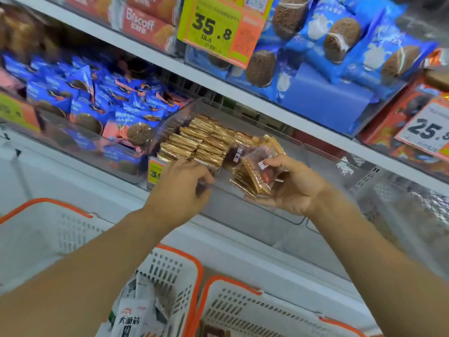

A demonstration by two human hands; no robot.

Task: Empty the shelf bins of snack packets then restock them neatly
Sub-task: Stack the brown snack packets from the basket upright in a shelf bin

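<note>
Head view: a clear bin (279, 215) sits on the middle shelf (218, 239), tilted toward the viewer. Its left rear part holds gold-edged packets (201, 142) lined up on edge in tidy rows; the right part of the bin is bare clear plastic.

The right hand (289, 188) lies palm up over the bin's front, fingers curled round a stack (257, 171) of the same gold-edged packets, thumb pressed on the top one, which shows a clear window with reddish-brown contents.

The left hand (182, 186) is at the bin's front left, just beside the rows, back of the hand toward the camera. Its fingers are bent and seem to pinch something small at the bin's edge; motion blur hides what, so I cannot tell whether it grips a packet.

Left of this bin, another bin (80, 152) is heaped with blue packets (97, 110) printed with round brown biscuits. To the right a white mesh bin (401, 203) is blurred.

On the upper shelf (243, 93) lie blue biscuit packs (340, 37) and red Biscoff packs (145, 23), with a yellow price tag (218, 27) reading 35.8 and another tag (427, 130) at the far right.

Below are three white baskets with orange rims: one at the left (36, 234), one in the middle (179, 276) holding white packets (131, 312) with black lettering, and one to the right (243, 312).
</note>
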